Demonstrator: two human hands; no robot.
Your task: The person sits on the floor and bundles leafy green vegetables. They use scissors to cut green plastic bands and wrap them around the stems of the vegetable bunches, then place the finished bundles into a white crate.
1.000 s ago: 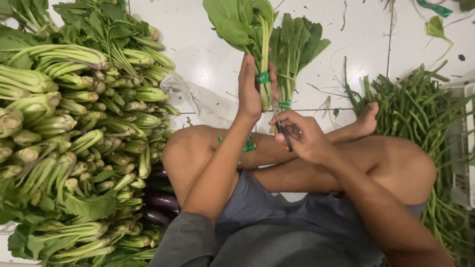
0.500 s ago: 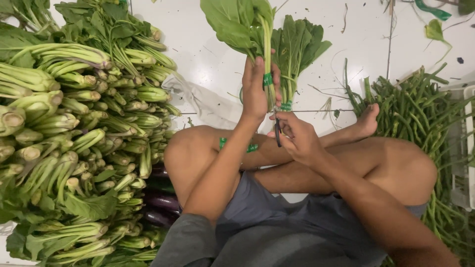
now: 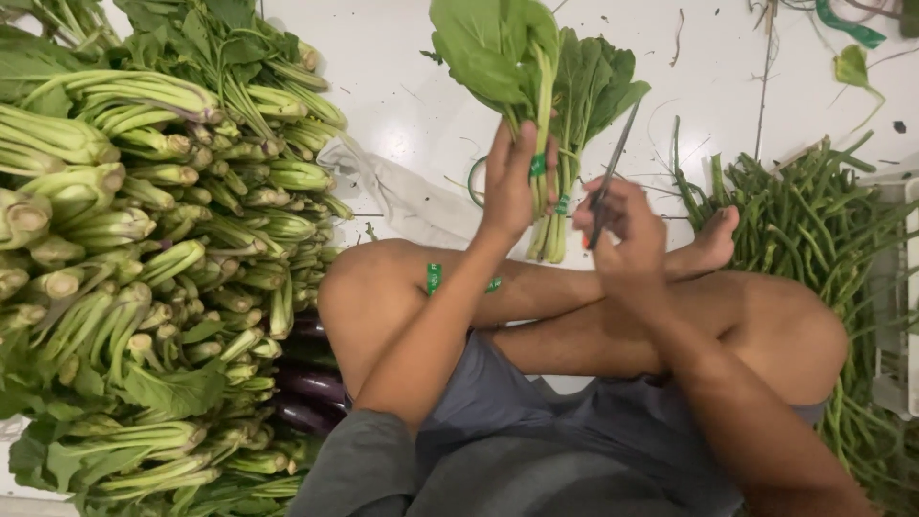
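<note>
Left hand (image 3: 509, 187) raised with fingers curled closed, right hand (image 3: 627, 230) clenched beside it, legs crossed

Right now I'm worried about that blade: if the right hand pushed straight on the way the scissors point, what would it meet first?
Likely the leafy greens bunch lying beyond the right hand; the scissors already point at its leaves, though depth is unclear.

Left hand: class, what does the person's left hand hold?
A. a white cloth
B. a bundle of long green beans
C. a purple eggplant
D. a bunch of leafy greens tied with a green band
D: the left hand grips the stems of a bunch of leafy greens with a green band around them, while the right hand holds a thin dark blade beside it.
</note>
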